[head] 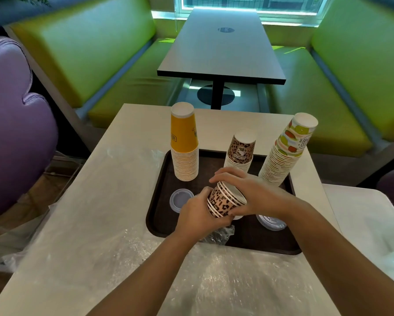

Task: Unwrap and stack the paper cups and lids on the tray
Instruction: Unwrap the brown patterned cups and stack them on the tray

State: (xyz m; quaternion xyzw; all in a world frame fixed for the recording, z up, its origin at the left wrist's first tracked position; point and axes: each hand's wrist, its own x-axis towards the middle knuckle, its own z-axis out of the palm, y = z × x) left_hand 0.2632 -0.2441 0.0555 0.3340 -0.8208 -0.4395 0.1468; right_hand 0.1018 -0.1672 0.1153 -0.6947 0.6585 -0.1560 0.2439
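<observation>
**Holding leopard cups over the tray**

Gripping a short nested stack of leopard cups [225, 201], both hands curl their fingers round it: the left hand [198, 215] at its base, the right hand [257, 192] over its rim end. It is tilted above the brown tray [159, 179]. On the tray stand a yellow stack [184, 142], a leopard stack [240, 148] and a fruit stack [287, 151], with lids [179, 199] nearby. Plastic wrap [214, 279] covers the worktop [123, 137].

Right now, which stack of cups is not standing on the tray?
The short leopard-print stack, held tilted in both hands above the tray. The yellow, fruit-print and taller leopard-print stacks stand upside down on it.
</observation>
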